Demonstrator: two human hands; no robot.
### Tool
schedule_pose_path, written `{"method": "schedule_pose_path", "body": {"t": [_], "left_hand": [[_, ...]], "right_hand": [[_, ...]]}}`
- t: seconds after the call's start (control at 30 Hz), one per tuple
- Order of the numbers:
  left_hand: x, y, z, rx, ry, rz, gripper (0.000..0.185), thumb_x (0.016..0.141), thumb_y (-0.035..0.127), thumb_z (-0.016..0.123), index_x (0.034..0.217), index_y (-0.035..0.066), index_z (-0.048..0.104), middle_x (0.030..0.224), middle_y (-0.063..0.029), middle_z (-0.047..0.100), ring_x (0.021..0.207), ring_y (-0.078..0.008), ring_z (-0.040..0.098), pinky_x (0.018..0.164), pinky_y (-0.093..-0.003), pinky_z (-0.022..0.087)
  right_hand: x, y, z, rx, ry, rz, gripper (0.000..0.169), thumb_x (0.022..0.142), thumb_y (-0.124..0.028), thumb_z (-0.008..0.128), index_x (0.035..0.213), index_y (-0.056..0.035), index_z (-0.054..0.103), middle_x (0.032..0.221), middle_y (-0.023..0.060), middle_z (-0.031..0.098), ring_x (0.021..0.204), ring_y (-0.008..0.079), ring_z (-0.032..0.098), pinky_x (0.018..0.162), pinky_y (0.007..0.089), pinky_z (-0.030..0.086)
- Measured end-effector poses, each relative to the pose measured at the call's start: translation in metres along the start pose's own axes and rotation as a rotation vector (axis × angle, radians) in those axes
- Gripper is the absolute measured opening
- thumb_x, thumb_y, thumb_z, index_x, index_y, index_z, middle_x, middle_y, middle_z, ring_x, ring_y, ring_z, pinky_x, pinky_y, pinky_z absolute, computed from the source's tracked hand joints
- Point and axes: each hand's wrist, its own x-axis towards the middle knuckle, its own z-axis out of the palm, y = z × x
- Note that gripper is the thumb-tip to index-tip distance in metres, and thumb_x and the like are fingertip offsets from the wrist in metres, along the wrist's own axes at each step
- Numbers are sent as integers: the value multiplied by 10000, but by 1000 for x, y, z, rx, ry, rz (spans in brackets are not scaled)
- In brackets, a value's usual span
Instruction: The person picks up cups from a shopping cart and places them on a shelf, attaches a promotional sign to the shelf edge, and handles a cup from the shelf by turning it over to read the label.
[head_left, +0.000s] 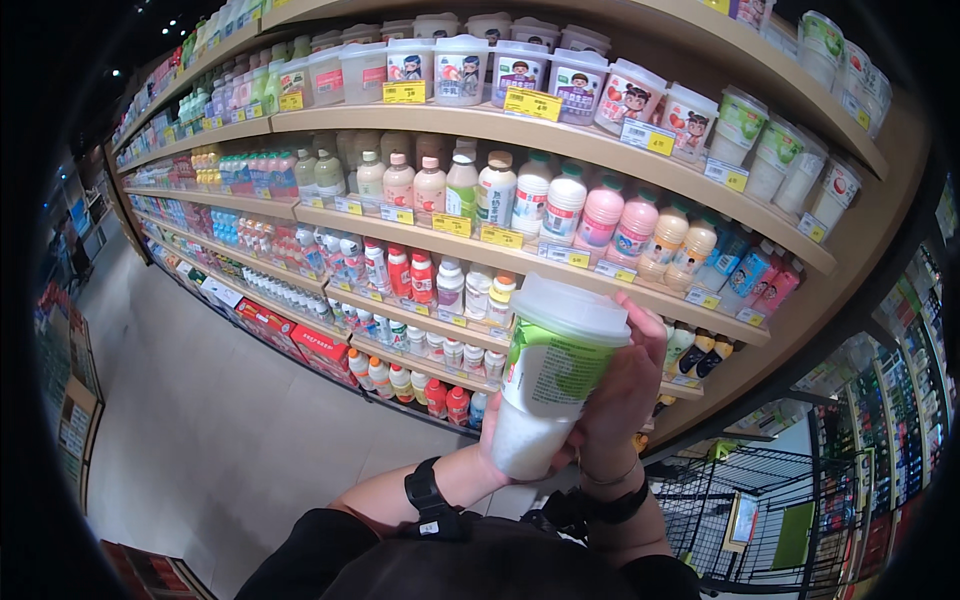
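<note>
A tall lidded plastic cup (551, 375) with a green and white label and white contents is held up before me, slightly tilted. My left hand (493, 442) is wrapped low around it, mostly hidden behind the cup. On its right side, my right hand (626, 382) grips the cup, with fingertips near the lid. Printed text on the label faces me. Behind the cup, shelves hold bottled and cupped drinks. Similar green-labelled cups (739, 124) stand on the upper shelf at the right. Both wrists wear black straps.
Wooden store shelves (450, 120) with price tags curve across the view. Red cartons (322, 349) sit on the bottom shelf. A black wire shopping cart (757, 502) stands at the lower right. Grey tiled floor (262, 420) lies at left, with another display (79, 420) beyond it.
</note>
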Motion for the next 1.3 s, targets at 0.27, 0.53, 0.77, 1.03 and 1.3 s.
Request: {"method": "schedule_pose_path", "body": {"t": [0.27,0.53,0.77,1.03,1.3], "left_hand": [[-40,36,13,93,163,17,724,734,624,312,1155,61,485,945,-247,552,645,-337,561,482,-360,459],[-64,61,30,-68,320,85,656,788,603,289,1070,61,530,739,-240,584,542,-325,560,393,-343,429],[-54,50,39,-201,218,127,726,753,677,300,1117,83,506,802,-239,586,580,-344,588,419,-374,474],[-7,23,1,-148,77,21,766,742,705,308,1247,135,390,881,-304,555,571,-397,574,470,-395,494],[82,-29,-33,-136,91,-116,776,744,705,298,1285,151,352,938,-311,542,634,-405,578,530,-414,502]], "right_hand": [[-12,4,54,287,24,272,374,812,-181,349,1083,62,430,1106,147,441,1046,211,423,918,335,322],[-22,38,85,110,-136,115,344,845,-169,301,1075,56,421,1134,156,435,1047,221,431,915,338,330],[-21,37,83,342,-126,231,284,862,-87,279,1029,90,425,1124,183,432,1047,255,430,910,355,334],[7,35,25,-47,-158,-68,267,856,-65,323,971,115,485,1139,152,427,1047,229,427,888,345,365],[39,43,-92,-127,-42,-165,306,848,-101,327,1087,72,408,1133,137,431,1026,212,450,887,322,367]]}}
